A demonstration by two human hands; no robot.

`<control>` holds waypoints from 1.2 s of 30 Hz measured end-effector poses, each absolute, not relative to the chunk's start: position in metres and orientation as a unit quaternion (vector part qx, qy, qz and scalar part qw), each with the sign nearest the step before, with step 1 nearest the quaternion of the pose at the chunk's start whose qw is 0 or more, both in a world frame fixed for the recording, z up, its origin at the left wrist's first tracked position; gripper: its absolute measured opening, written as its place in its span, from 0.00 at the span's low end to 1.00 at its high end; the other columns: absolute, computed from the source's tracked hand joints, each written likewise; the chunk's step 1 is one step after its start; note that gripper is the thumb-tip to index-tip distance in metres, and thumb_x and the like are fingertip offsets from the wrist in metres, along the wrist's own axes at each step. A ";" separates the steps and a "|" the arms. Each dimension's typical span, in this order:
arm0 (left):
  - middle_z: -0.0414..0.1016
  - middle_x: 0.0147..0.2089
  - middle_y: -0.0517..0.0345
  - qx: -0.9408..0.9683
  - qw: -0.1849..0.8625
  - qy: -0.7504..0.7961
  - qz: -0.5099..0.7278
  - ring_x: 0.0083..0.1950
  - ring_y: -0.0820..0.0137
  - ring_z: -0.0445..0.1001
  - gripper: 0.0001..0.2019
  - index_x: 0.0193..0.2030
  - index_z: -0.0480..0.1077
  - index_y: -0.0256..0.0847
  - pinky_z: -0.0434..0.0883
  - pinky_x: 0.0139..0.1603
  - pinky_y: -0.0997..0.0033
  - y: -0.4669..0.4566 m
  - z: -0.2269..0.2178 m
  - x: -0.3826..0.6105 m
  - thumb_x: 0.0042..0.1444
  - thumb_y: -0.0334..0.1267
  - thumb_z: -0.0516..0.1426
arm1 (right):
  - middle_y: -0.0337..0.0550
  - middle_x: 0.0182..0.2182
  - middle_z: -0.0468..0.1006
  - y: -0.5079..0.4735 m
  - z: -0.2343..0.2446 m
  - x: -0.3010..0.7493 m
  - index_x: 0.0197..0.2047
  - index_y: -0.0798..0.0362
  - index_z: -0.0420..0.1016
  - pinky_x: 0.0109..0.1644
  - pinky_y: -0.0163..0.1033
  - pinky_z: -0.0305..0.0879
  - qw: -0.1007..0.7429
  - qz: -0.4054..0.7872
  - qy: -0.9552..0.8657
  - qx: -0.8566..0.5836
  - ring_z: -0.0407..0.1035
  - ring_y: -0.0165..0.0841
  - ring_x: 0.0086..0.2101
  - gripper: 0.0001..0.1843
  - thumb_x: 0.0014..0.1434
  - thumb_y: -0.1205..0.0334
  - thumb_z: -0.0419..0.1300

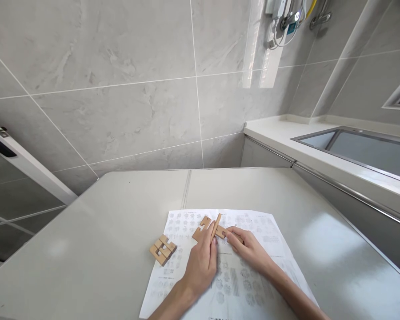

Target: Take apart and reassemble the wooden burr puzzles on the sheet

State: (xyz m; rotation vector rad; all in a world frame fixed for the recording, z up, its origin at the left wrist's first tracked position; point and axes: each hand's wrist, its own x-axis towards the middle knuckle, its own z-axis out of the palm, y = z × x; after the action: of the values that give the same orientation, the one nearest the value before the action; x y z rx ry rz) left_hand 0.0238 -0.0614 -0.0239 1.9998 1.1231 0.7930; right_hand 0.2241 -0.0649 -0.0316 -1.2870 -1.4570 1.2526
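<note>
Left hand (202, 257) around a wooden stick (217, 223), its long axis away and slightly rightward, notched piece (220, 231) in right hand (248, 247).

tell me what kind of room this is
Likely a kitchen or utility room: a white countertop with what looks like an inset sink, and pipe fittings on the gray tiled wall.

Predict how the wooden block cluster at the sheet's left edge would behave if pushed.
The block cluster would probably slide rather than roll, given its flat sides. Visible seams suggest separate pieces, so it might come apart. It overlaps the sheet, possibly dragging it.
</note>
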 end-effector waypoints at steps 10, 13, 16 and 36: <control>0.63 0.82 0.58 0.771 0.350 0.410 0.339 0.82 0.58 0.63 0.26 0.83 0.52 0.56 0.67 0.80 0.42 -0.064 -0.021 0.023 0.82 0.41 0.44 | 0.29 0.24 0.55 -0.068 -0.026 0.227 0.44 0.51 0.76 0.29 0.38 0.45 0.391 0.580 -0.560 -0.444 0.47 0.30 0.25 0.29 0.72 0.30 0.57; 0.65 0.81 0.57 0.768 0.355 0.412 0.339 0.81 0.58 0.64 0.25 0.82 0.55 0.55 0.67 0.80 0.43 -0.064 -0.021 0.023 0.82 0.41 0.44 | 0.29 0.24 0.54 -0.069 -0.023 0.227 0.45 0.50 0.76 0.29 0.38 0.44 0.386 0.595 -0.554 -0.436 0.46 0.29 0.25 0.30 0.72 0.30 0.57; 0.65 0.81 0.56 0.770 0.356 0.407 0.340 0.79 0.58 0.66 0.25 0.82 0.56 0.55 0.68 0.79 0.44 -0.063 -0.022 0.021 0.82 0.40 0.44 | 0.30 0.25 0.55 -0.070 -0.023 0.227 0.44 0.51 0.77 0.29 0.38 0.44 0.388 0.589 -0.558 -0.437 0.46 0.30 0.25 0.29 0.72 0.31 0.57; 0.67 0.80 0.57 0.768 0.306 0.420 0.376 0.81 0.58 0.64 0.24 0.81 0.56 0.55 0.70 0.77 0.42 -0.065 -0.020 0.021 0.83 0.40 0.42 | 0.30 0.21 0.61 -0.070 -0.027 0.231 0.40 0.50 0.73 0.28 0.38 0.48 0.352 0.620 -0.566 -0.414 0.50 0.29 0.22 0.30 0.72 0.29 0.57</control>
State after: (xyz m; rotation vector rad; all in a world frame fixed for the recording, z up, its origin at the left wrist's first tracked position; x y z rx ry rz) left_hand 0.0206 -0.0646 -0.0197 2.0319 1.1108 0.9950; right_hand 0.2308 -0.0705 -0.0269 -1.0708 -1.4652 1.6045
